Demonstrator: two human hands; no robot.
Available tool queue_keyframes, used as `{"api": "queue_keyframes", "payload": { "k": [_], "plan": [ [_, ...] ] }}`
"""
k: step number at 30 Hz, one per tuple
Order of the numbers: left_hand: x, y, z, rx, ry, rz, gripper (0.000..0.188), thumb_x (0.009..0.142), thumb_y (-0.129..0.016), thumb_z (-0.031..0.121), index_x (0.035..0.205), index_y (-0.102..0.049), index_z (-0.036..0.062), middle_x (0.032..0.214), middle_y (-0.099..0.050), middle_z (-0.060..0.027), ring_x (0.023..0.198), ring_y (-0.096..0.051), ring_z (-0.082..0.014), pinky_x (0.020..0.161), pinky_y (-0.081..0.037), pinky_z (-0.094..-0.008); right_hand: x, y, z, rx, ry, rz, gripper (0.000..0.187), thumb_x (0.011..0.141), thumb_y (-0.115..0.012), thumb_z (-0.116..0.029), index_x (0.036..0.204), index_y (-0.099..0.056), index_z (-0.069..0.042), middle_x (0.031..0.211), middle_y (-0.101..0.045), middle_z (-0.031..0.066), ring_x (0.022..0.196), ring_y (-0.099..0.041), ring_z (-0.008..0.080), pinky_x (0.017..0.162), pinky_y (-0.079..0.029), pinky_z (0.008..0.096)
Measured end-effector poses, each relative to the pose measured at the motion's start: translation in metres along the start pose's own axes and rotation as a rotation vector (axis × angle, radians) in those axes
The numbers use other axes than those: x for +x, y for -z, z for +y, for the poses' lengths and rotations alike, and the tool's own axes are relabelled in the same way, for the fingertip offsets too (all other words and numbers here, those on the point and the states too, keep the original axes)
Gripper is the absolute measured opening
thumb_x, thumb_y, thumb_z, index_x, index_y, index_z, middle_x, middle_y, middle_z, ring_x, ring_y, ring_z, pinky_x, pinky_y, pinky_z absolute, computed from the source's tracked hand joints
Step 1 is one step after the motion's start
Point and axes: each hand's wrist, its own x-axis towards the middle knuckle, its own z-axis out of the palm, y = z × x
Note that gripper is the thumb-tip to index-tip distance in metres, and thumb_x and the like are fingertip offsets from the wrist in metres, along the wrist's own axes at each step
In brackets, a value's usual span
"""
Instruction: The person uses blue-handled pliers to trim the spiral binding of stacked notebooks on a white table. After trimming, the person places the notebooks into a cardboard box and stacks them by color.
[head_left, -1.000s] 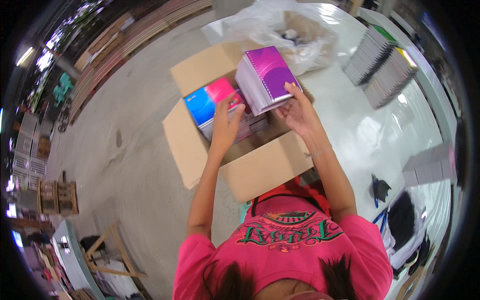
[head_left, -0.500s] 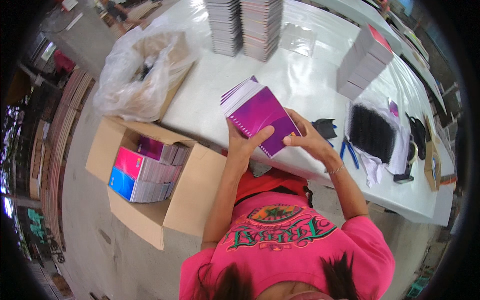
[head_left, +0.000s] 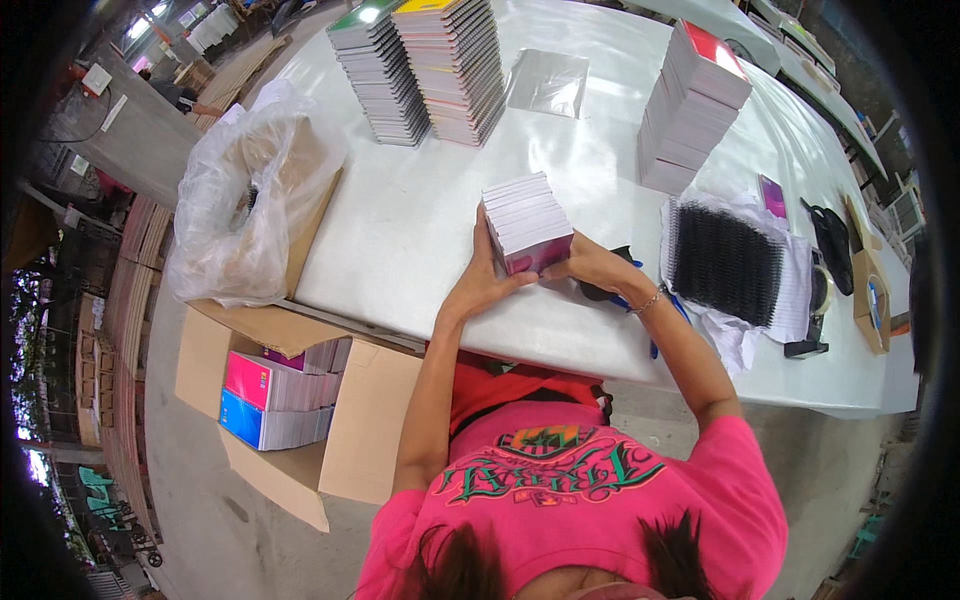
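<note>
A stack of small purple-covered notebooks (head_left: 527, 215) stands on edge at the near side of the white table (head_left: 400, 230), white page edges facing up. My left hand (head_left: 475, 285) grips its left side, thumb across the front cover. Closed on the right front corner is my right hand (head_left: 595, 262); some of its fingers are hidden. Just beyond my right wrist, blue-handled pliers (head_left: 682, 308) are partly covered, and a dark object (head_left: 597, 292) lies under the forearm.
An open carton (head_left: 370, 420) at left holds pink, blue and purple notebooks (head_left: 248, 380). Behind it stands a plastic-lined box (head_left: 215, 230). Tall spiral notebook stacks (head_left: 455, 75) and a red-topped stack (head_left: 690, 110) stand farther back. Black binding coils (head_left: 725, 265) lie at right.
The purple notebooks have turned from a tilted, cover-up hold to standing on edge, page edges up. Both hands have shifted their grip around the stack. The view has also shifted.
</note>
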Motion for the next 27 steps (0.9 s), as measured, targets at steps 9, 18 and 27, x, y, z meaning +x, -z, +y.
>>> {"api": "queue_keyframes", "payload": {
  "k": [9,18,27],
  "plan": [
    [0.073,-0.009,0.041,-0.258,0.177,-0.087,0.112,0.069,-0.087,0.034,0.151,-0.018,0.001,0.14,-0.044,-0.0217,0.133,-0.042,-0.0331,0.112,-0.033,-0.0422,-0.011,0.046,-0.009,0.1,0.078,0.223,0.094,0.08,-0.078,-0.013,0.152,-0.02,0.001,0.141,-0.046,0.0204,0.131,-0.046,0.0309,0.111,-0.035,0.0375],
    [0.22,-0.077,0.031,-0.595,0.68,-0.221,0.072,0.078,-0.08,0.037,0.13,-0.052,-0.0038,0.119,-0.059,-0.0139,0.108,-0.059,-0.0233,0.098,-0.045,-0.0374,-0.108,0.07,0.009,0.057,0.071,0.734,0.053,0.091,-0.066,-0.013,0.141,-0.049,-0.006,0.123,-0.059,0.0129,0.108,-0.059,0.018,0.098,-0.045,0.0304],
    [0.268,-0.096,0.039,-0.38,0.755,-0.439,0.106,0.069,-0.085,0.042,0.138,-0.03,-0.0158,0.117,-0.044,-0.024,0.108,-0.05,-0.0308,0.084,-0.048,-0.0438,-0.157,0.048,0.026,0.072,0.091,0.788,0.039,0.093,-0.061,-0.005,0.132,-0.058,-0.005,0.117,-0.062,0.0087,0.102,-0.059,0.0141,0.094,-0.046,0.0275]
  ]
}}
